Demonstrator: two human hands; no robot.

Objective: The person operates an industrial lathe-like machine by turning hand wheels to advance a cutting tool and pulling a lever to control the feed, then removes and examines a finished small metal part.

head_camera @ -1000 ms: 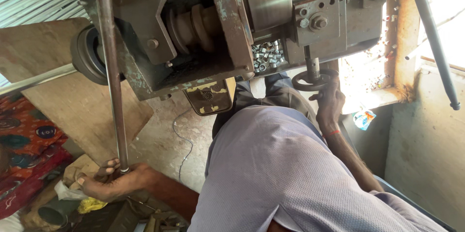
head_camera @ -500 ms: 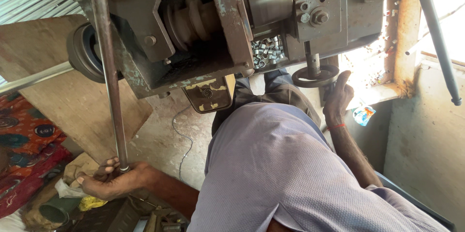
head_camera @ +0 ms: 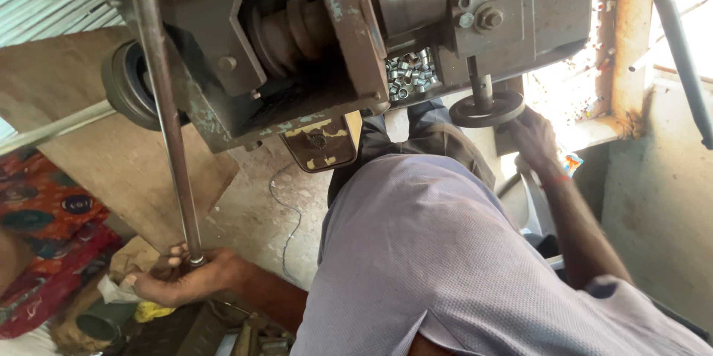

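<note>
My left hand (head_camera: 182, 278) is at the lower left, closed around the bottom end of a long steel rod (head_camera: 167, 118). The rod runs up to a worn metal machine (head_camera: 319, 44), where red thread is tied at its top. My right hand (head_camera: 535, 140) reaches out at the right and grips the rim of a small round handwheel (head_camera: 486, 111) under the machine. A pile of small shiny metal sleeves (head_camera: 408, 73) lies in a tray on the machine. My lilac shirt (head_camera: 445, 267) fills the lower middle.
A black pulley wheel (head_camera: 126, 85) sits on the machine's left side. A wooden board (head_camera: 96, 140) leans on the concrete floor, with patterned red cloth (head_camera: 44, 222) at far left. A dark pipe (head_camera: 679, 44) crosses the bright window at right. Scrap parts (head_camera: 252, 334) lie at the bottom.
The view has shifted slightly, so the machine sits higher in the frame. My right hand has slid a little along the handwheel rim. My left hand still holds the rod's end.
</note>
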